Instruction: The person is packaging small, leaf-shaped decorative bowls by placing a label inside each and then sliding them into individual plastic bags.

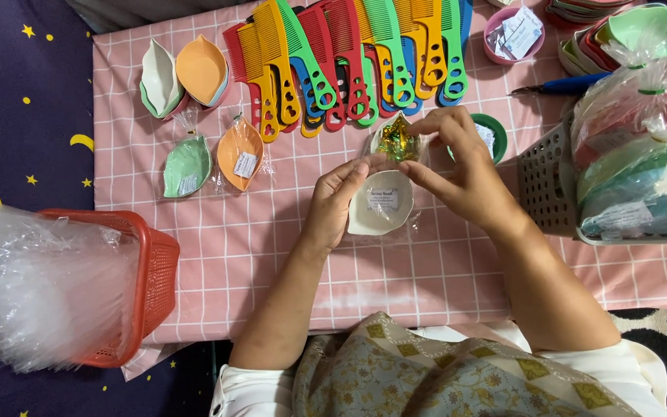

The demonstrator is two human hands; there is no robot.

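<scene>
On the pink checked tablecloth (218, 255), the left hand (333, 202) and right hand (457, 166) pinch the clear plastic wrapper around a white leaf-shaped dish (380, 205), below the fanned coloured plastic combs (349, 62).

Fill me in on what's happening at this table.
A person sits at a table covered with a pink checked cloth. The left hand steadies a white leaf-shaped dish inside a clear bag, while the right hand pinches the bag's top, where a shiny gold and green bit sits. Two bagged dishes, one green and one orange, lie to the left. Coloured combs are fanned out behind, and a red basket holds clear bags.
</scene>
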